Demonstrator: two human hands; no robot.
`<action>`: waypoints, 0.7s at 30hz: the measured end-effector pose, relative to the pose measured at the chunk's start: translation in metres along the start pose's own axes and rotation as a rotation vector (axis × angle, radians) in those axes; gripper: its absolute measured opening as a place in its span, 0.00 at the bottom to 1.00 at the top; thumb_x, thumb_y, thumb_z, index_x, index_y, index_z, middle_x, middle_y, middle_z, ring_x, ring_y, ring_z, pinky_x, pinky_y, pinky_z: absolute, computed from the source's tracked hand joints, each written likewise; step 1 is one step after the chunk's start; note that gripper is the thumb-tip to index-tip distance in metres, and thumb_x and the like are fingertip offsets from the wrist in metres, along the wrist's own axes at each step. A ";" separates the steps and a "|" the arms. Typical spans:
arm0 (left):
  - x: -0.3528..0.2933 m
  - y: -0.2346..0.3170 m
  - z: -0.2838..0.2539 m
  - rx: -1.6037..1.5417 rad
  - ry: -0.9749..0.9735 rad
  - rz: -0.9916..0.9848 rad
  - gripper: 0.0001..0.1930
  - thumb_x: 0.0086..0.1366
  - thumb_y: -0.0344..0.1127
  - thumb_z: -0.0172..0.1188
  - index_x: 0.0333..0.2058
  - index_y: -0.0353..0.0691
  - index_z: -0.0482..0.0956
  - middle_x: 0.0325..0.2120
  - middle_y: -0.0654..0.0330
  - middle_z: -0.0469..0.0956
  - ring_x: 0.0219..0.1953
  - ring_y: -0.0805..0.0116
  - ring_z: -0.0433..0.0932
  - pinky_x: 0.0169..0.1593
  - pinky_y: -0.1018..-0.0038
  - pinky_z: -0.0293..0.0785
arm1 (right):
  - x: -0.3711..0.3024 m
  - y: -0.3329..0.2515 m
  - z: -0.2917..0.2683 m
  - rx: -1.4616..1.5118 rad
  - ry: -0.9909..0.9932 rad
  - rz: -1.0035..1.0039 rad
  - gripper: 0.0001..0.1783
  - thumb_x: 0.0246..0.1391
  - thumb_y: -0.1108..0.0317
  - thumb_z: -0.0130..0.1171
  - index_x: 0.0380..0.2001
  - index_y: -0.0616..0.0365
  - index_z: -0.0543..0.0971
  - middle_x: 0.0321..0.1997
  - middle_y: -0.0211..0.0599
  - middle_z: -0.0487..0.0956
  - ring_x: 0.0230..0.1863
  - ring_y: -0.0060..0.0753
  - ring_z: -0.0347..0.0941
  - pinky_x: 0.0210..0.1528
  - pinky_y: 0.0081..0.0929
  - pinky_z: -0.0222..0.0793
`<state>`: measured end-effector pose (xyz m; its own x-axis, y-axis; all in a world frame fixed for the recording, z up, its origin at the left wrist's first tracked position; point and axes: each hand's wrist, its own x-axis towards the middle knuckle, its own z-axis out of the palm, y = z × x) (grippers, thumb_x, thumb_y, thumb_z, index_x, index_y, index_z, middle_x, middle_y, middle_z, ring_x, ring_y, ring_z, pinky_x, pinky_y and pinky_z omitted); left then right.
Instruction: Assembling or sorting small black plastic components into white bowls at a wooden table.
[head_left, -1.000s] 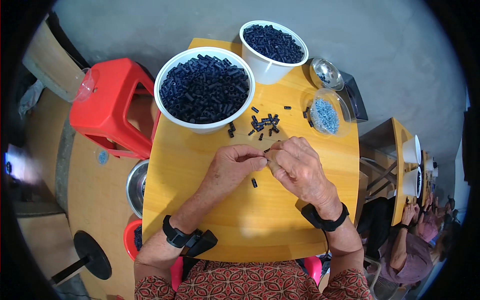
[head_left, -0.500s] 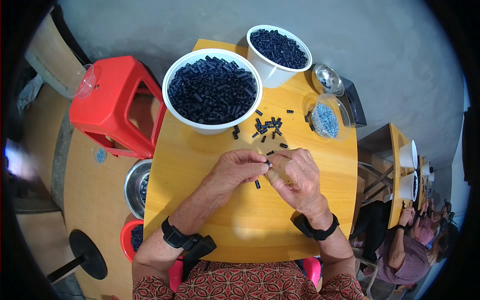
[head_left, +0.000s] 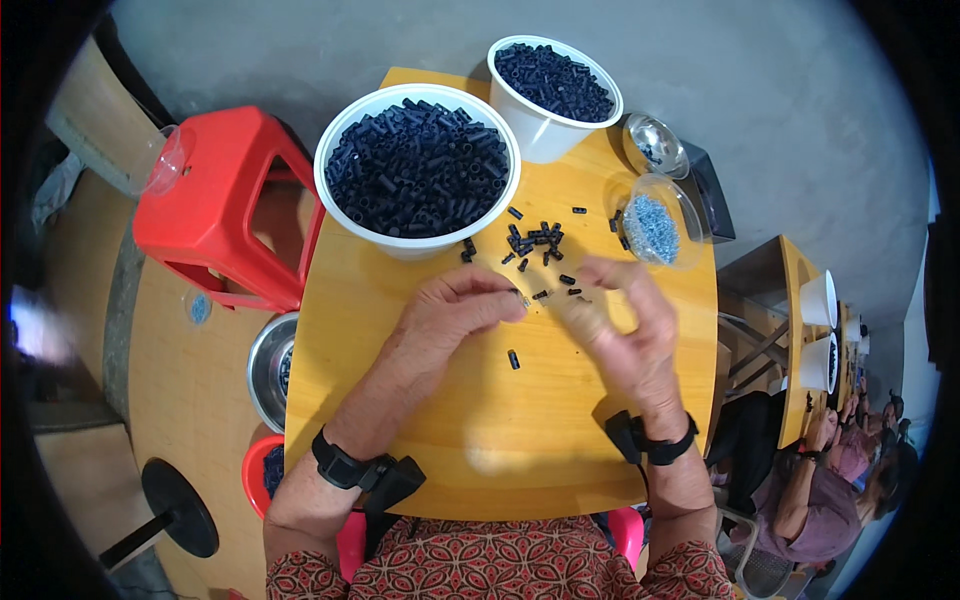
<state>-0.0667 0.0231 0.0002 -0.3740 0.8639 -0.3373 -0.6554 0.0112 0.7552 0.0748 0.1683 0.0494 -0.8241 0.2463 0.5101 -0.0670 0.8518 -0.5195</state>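
My left hand [head_left: 450, 315] is closed in a pinch over the middle of the table. Between its thumb and forefinger is a small dark tube piece [head_left: 521, 298], mostly hidden by the fingertips. My right hand [head_left: 635, 330] is apart from it, blurred by motion, its thumb and forefinger spread with nothing visible gripped. Near its fingertips lie a few short black tubes [head_left: 567, 280]. Beyond the hands is a loose cluster of black tubes [head_left: 535, 240]. One single black tube [head_left: 514, 360] lies nearer me, between my wrists.
Two white buckets [head_left: 330, 190] full of black tubes stand at the table's far side. At the far right are a clear tub of light-blue small pieces [head_left: 652, 230] and a metal bowl [head_left: 640, 140]. A red stool [head_left: 210, 190] stands left; people [head_left: 820, 500] sit at right.
My right hand has parted from the left and moved right, its fingers spreading. The left hand keeps its pinch, slightly further left. The whole view has shifted a little.
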 end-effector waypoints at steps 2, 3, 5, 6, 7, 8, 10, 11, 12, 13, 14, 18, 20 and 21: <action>0.001 0.001 -0.003 0.033 0.072 0.047 0.07 0.59 0.30 0.63 0.36 0.38 0.79 0.31 0.64 0.80 0.36 0.76 0.78 0.42 0.82 0.71 | 0.000 0.009 -0.009 -0.007 0.100 0.280 0.12 0.46 0.78 0.60 0.37 0.66 0.77 0.30 0.43 0.76 0.33 0.40 0.73 0.38 0.31 0.70; 0.002 0.000 -0.004 0.059 0.095 0.124 0.07 0.58 0.29 0.63 0.36 0.37 0.79 0.32 0.63 0.80 0.36 0.76 0.78 0.43 0.81 0.71 | -0.003 0.014 -0.011 0.020 0.052 0.323 0.10 0.46 0.79 0.59 0.35 0.65 0.78 0.30 0.43 0.76 0.34 0.40 0.73 0.37 0.30 0.70; 0.004 -0.003 -0.005 0.085 0.119 0.201 0.07 0.58 0.28 0.63 0.36 0.36 0.79 0.32 0.62 0.80 0.35 0.75 0.78 0.43 0.81 0.71 | -0.007 0.016 -0.009 -0.014 -0.020 0.284 0.09 0.45 0.79 0.59 0.34 0.65 0.78 0.29 0.43 0.76 0.34 0.40 0.73 0.37 0.30 0.69; 0.005 -0.005 -0.006 0.126 0.150 0.238 0.08 0.58 0.27 0.63 0.37 0.35 0.79 0.31 0.61 0.80 0.35 0.75 0.78 0.43 0.81 0.72 | -0.009 0.018 -0.007 -0.047 -0.091 0.244 0.08 0.45 0.80 0.58 0.33 0.64 0.78 0.29 0.42 0.75 0.34 0.40 0.73 0.37 0.30 0.69; 0.005 -0.006 -0.006 0.167 0.182 0.276 0.08 0.58 0.26 0.63 0.37 0.34 0.79 0.31 0.61 0.80 0.35 0.75 0.77 0.43 0.81 0.72 | -0.011 0.021 -0.006 -0.047 -0.092 0.246 0.08 0.45 0.80 0.58 0.33 0.64 0.78 0.29 0.42 0.75 0.34 0.40 0.73 0.37 0.30 0.69; 0.005 -0.007 -0.006 0.167 0.183 0.274 0.08 0.58 0.26 0.63 0.37 0.34 0.79 0.31 0.61 0.80 0.35 0.75 0.77 0.43 0.81 0.72 | -0.013 0.025 -0.004 -0.043 -0.114 0.280 0.08 0.44 0.80 0.58 0.32 0.64 0.78 0.29 0.42 0.75 0.33 0.41 0.73 0.36 0.31 0.69; 0.006 -0.007 -0.004 0.157 0.191 0.295 0.08 0.58 0.26 0.62 0.38 0.34 0.79 0.31 0.61 0.80 0.35 0.76 0.77 0.43 0.81 0.72 | -0.014 0.031 -0.001 -0.045 -0.133 0.317 0.08 0.44 0.80 0.58 0.31 0.63 0.78 0.29 0.42 0.75 0.33 0.41 0.72 0.36 0.31 0.69; 0.006 -0.007 -0.004 0.157 0.188 0.294 0.08 0.58 0.26 0.62 0.38 0.34 0.79 0.31 0.61 0.80 0.35 0.76 0.77 0.43 0.81 0.72 | -0.014 0.033 0.002 -0.069 -0.149 0.253 0.08 0.44 0.79 0.59 0.31 0.62 0.78 0.29 0.41 0.74 0.33 0.42 0.72 0.36 0.33 0.69; 0.006 -0.007 -0.004 0.180 0.194 0.288 0.08 0.58 0.26 0.62 0.38 0.33 0.80 0.31 0.61 0.80 0.34 0.76 0.77 0.42 0.81 0.72 | -0.013 0.035 0.005 -0.091 -0.165 0.188 0.08 0.44 0.79 0.59 0.31 0.61 0.78 0.29 0.40 0.74 0.33 0.42 0.71 0.36 0.34 0.69; 0.006 -0.007 -0.004 0.204 0.200 0.283 0.08 0.58 0.26 0.63 0.38 0.33 0.80 0.31 0.61 0.80 0.34 0.76 0.77 0.42 0.81 0.72 | -0.012 0.036 0.007 -0.092 -0.164 0.189 0.08 0.44 0.79 0.59 0.31 0.61 0.78 0.29 0.40 0.74 0.33 0.42 0.71 0.36 0.34 0.69; 0.006 -0.008 -0.004 0.204 0.198 0.283 0.08 0.58 0.26 0.63 0.38 0.33 0.80 0.31 0.61 0.80 0.34 0.76 0.77 0.42 0.81 0.72 | -0.010 0.037 0.010 -0.118 -0.183 0.154 0.08 0.43 0.78 0.60 0.31 0.61 0.79 0.29 0.40 0.74 0.34 0.42 0.71 0.36 0.34 0.69; 0.007 -0.011 -0.005 0.208 0.196 0.265 0.08 0.58 0.26 0.63 0.38 0.33 0.80 0.31 0.61 0.80 0.35 0.77 0.77 0.41 0.82 0.72 | -0.008 0.040 0.018 -0.190 -0.200 0.067 0.08 0.43 0.77 0.61 0.31 0.61 0.78 0.29 0.38 0.74 0.34 0.42 0.71 0.37 0.34 0.70; 0.009 -0.014 -0.005 0.208 0.186 0.262 0.08 0.58 0.26 0.63 0.38 0.33 0.80 0.31 0.61 0.80 0.35 0.77 0.77 0.41 0.83 0.72 | -0.008 0.044 0.019 -0.230 -0.225 0.043 0.09 0.42 0.76 0.62 0.31 0.61 0.78 0.29 0.38 0.74 0.34 0.42 0.71 0.37 0.34 0.70; 0.009 -0.015 -0.006 0.200 0.182 0.272 0.08 0.58 0.25 0.63 0.37 0.34 0.80 0.31 0.61 0.80 0.35 0.77 0.77 0.41 0.83 0.72 | -0.007 0.044 0.019 -0.265 -0.251 0.015 0.09 0.41 0.76 0.62 0.31 0.61 0.78 0.29 0.38 0.73 0.34 0.41 0.71 0.37 0.34 0.70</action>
<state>-0.0642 0.0280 -0.0174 -0.6391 0.7453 -0.1900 -0.3814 -0.0926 0.9198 0.0666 0.1954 0.0094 -0.9383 0.1664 0.3031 0.0667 0.9473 -0.3133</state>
